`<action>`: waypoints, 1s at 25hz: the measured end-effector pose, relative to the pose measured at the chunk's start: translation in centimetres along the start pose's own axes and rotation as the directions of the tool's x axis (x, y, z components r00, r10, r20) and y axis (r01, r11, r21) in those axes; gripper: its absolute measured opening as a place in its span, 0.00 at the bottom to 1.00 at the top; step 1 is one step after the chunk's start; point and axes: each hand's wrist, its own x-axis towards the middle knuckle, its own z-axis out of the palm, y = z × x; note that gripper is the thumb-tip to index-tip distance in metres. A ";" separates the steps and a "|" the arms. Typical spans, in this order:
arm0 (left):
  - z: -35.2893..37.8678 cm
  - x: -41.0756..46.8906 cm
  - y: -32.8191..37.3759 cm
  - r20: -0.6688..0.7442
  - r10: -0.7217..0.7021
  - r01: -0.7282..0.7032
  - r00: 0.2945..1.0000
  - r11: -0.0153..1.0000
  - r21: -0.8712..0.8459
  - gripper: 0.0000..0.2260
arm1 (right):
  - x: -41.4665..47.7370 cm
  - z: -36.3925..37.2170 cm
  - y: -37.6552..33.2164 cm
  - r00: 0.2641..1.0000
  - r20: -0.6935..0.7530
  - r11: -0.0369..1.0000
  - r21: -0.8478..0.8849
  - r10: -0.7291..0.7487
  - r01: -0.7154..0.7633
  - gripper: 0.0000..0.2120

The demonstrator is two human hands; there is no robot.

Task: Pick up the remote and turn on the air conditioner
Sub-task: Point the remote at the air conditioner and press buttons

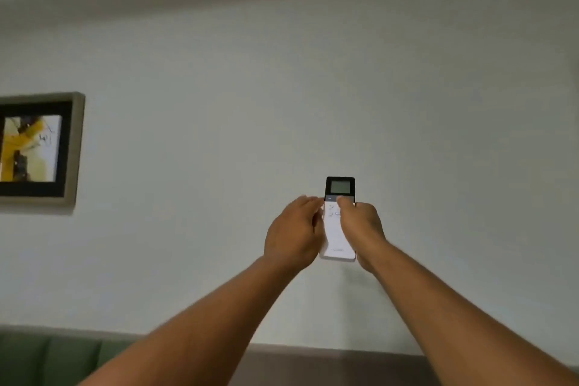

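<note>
A slim white remote (335, 236) with a black top and a grey screen is held up at arm's length in front of a pale wall. My left hand (293, 233) grips its left edge. My right hand (360, 226) wraps its right side, the thumb lying across the buttons just below the screen. Both arms stretch upward and forward. No air conditioner shows in the head view.
A framed picture (37, 150) with yellow and black shapes hangs on the wall at the left. A green padded headboard or sofa back (53, 357) runs along the bottom left, a grey one (329, 367) beside it.
</note>
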 end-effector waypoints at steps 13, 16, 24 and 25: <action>-6.7 0.9 0.7 0.119 0.014 -0.061 0.993 0.913 0.404 0.25 | -4.2 -0.8 -3.9 0.994 0.107 1.000 0.027 -0.012 0.009 0.17; -11.2 -1.5 -1.6 0.134 -0.076 -0.002 0.988 0.864 0.503 0.26 | -6.4 2.9 -4.1 0.976 0.218 0.998 0.068 -0.014 -0.001 0.16; -35.6 -13.9 -6.6 -0.074 -0.388 0.272 0.918 0.484 0.831 0.26 | -23.2 21.3 -8.6 0.711 0.699 0.969 0.218 -0.072 -0.116 0.19; -39.9 -16.0 -6.0 -0.118 -0.414 0.299 0.903 0.405 0.864 0.26 | -26.7 23.5 -9.7 0.651 0.754 0.962 0.236 -0.092 -0.137 0.19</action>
